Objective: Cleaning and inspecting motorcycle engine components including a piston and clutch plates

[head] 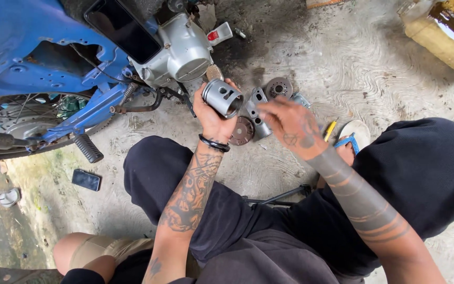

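My left hand [212,113] is shut on a grey metal piston [222,98], held up with its open skirt facing right. My right hand [290,123] hovers blurred just to the right of it, fingers bent, above a grey metal bracket part [255,112] on the floor. Whether the right hand holds anything small I cannot tell. A round brown clutch disc [241,131] lies under my left wrist. A round toothed metal plate [279,87] lies further back on the concrete.
A blue motorbike frame [38,58] with its grey engine case [177,50] stands at the left, footpeg [88,148] sticking out. A phone [86,180] lies on the floor at left. A yellow screwdriver [330,130] and a sandal [354,135] are by my right knee. A tan tub [442,37] sits far right.
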